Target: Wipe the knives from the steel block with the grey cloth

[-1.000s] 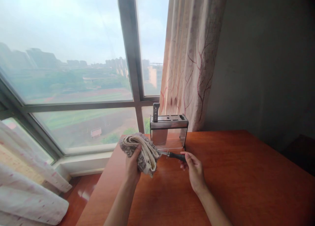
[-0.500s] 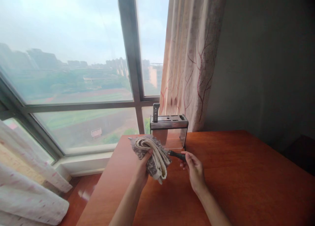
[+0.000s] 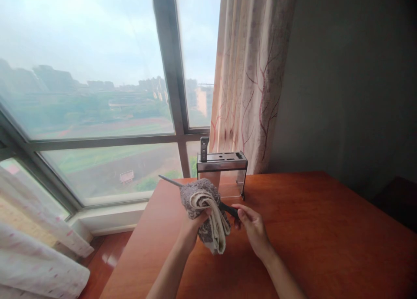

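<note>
- The counter (image 3: 312,229) was smooth reddish-brown wood grain; its left edge slanted away toward the window frame (image 3: 112,140), and its far edge passed close behind the knife block.
- Room for moving: the counter top ran on broadly to the right of the right hand (image 3: 239,214); at left, a narrower strip lay between the left hand (image 3: 192,228) and the edge.
- The left hand was closed round a folded towel (image 3: 201,190), thumb pressed on its near side.
- The towel was looped, shaggy grey-brown outside and cream within, its layers rolled into a curl.
- The right hand pinched the ribbed black handle of a honing rod (image 3: 171,181) between thumb and fingers.
- The honing rod lay aslant through the towel: handle out at right, slim grey metal tip out at upper left, middle hidden.
- The knife block (image 3: 224,163) stood behind the towel, box-shaped, with a slotted metal top and clear walls; contact with the towel could not be determined.
- A riveted dark knife handle (image 3: 204,149) stood upright at its left end.
- Beyond hung a pleated, branch-patterned curtain (image 3: 249,77).
</note>
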Available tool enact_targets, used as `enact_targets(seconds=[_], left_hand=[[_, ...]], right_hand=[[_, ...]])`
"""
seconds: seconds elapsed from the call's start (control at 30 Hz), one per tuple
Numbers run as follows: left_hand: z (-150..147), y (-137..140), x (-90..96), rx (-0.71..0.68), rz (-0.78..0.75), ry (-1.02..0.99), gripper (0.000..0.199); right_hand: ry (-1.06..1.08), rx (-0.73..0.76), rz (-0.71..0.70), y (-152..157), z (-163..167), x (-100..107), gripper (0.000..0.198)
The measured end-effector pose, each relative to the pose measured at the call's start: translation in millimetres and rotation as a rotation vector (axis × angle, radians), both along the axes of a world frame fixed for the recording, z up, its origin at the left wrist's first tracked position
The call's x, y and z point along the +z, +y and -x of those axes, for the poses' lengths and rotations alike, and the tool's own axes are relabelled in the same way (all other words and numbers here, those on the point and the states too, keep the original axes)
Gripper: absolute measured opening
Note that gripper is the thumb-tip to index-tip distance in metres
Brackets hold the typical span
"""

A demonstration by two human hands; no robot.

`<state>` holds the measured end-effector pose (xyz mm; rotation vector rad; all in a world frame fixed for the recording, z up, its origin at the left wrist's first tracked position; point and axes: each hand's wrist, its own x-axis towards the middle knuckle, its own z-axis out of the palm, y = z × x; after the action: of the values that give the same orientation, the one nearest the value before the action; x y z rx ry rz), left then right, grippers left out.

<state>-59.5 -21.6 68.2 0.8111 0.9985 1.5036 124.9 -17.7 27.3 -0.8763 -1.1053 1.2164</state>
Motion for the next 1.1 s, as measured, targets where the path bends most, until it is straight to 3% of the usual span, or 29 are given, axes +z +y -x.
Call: enact_targets(seconds=[0.1,0.27,0.47,0.67,0.87,1.1], left_hand=[[2.7,-1.6,-1.2,0.048,0.033,-0.036,0.042],[4.7,0.4,-5.2,0.014,0.049,-0.121,0.036],[14.2,6.5,-3.8,0.124,-0.048,-0.007,0.038],[23.8,8.3,-3.1,0.075,-0.078,0.113,0.035],[19.5,4.6,-2.7,-0.046,0.001,0.01,0.039],[27.2,2.8,-12.2,-0.088,0.232,-0.255,0.047]], right_hand=[[-0.064,0.097,-0.021,-2.2,3.9,-0.7,0.037],[-0.131,0.15,-0.055,-3.6,8.7,-5.4,0.033],[-0.173,0.143,-0.082,-5.9,9.2,0.2,0.034],[-0.112,0.018,-0.085,-5.1,-3.8,9.7,0.034],[0.064,-0.096,-0.033,2.9,-15.2,2.1,0.035],[-0.063,-0.056,-0.073,0.2,-11.2,6.4,0.033]])
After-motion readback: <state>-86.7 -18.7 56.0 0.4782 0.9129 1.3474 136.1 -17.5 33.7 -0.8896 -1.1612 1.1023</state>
